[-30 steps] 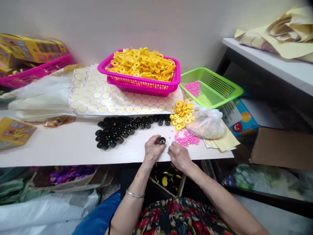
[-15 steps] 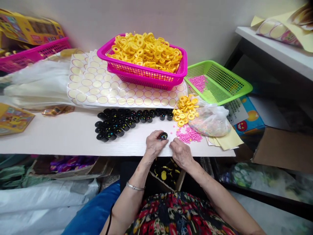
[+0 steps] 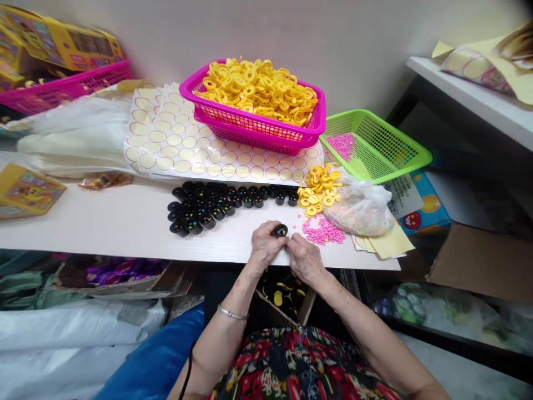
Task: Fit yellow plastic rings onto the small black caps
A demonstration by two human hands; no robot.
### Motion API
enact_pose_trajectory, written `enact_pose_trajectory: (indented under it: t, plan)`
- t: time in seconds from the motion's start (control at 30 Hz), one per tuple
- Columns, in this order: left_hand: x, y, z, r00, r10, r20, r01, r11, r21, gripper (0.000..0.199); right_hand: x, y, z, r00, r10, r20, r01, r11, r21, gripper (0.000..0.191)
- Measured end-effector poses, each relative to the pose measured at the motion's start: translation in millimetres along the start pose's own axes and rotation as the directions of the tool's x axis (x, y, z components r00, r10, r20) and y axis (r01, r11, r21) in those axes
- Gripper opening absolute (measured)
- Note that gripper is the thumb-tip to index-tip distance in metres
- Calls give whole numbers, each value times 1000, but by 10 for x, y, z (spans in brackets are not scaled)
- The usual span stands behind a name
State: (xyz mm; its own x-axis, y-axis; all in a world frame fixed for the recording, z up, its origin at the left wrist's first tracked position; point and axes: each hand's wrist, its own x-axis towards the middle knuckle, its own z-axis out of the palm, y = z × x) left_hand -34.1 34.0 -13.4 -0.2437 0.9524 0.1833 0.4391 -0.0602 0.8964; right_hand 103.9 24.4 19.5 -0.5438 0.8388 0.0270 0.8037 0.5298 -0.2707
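The left hand (image 3: 263,244) pinches one black cup (image 3: 281,230) between thumb and fingers, mouth up, coloured specks showing inside. Just right of it, the right hand (image 3: 305,256) has its fingers drawn narrowly together, tips close against the left hand; whether they hold anything I cannot tell. The step in hand looks like working small bits into that cup; the next move seems to call for a steady cup and a fine fingertip pinch. Beyond the right fingertips lie loose pink pieces (image 3: 325,230), then yellow rings (image 3: 318,191) and a clear bag (image 3: 366,205). Left of the grip stand more black cups (image 3: 207,220); farther out, past them, sits a pink basket (image 3: 254,125).
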Motion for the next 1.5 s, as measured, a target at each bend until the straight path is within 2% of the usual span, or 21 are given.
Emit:
enact_pose_trajectory:
  t: [0.17, 0.37, 0.5, 0.67, 0.87, 1.07, 1.2, 1.3, 1.4, 1.5]
  plan:
    - [8, -9, 1, 1000, 11, 9, -11, 1000, 4, 30, 8, -16, -63, 994, 86, 68, -84, 996, -31, 20]
    - [6, -1, 8, 1000, 19, 16, -20, 1000, 19, 30, 58, -35, -198, 947, 250, 201, -244, 968, -54, 18]
    - [0, 5, 11, 1000, 8, 5, -8, 1000, 2, 32, 73, -25, -191, 931, 317, 181, -322, 947, 0, 17]
    - [9, 35, -1, 1000, -8, 13, 8, 1000, 15, 31, 45, 32, -138, 940, 327, 95, -337, 934, 118, 18]
    - [16, 44, -6, 1000, -2, 22, 1, 999, 53, 30, 4, 99, -83, 961, 274, 27, -273, 940, 203, 19]
    - [2, 6, 1, 999, 24, 29, -26, 998, 59, 30, -43, 66, -19, 981, 180, -64, -174, 980, 99, 16]
    - [-8, 2, 4, 999, -9, 42, 5, 995, 102, 30, 4, 87, -24, 958, 164, -236, -123, 976, 180, 18]
    - [-10, 22, -2, 997, 9, 71, -18, 992, 125, 27, 96, 99, -96, 944, 70, -322, 1, 976, 217, 19]
    - [-9, 51, -14, 996, 40, 83, -50, 991, 124, 25, 196, 76, -198, 957, -52, -284, 98, 984, 152, 21]
    - [-10, 76, -24, 994, 60, 89, -71, 990, 121, 24, 262, 48, -276, 976, -91, -197, 106, 992, 67, 22]
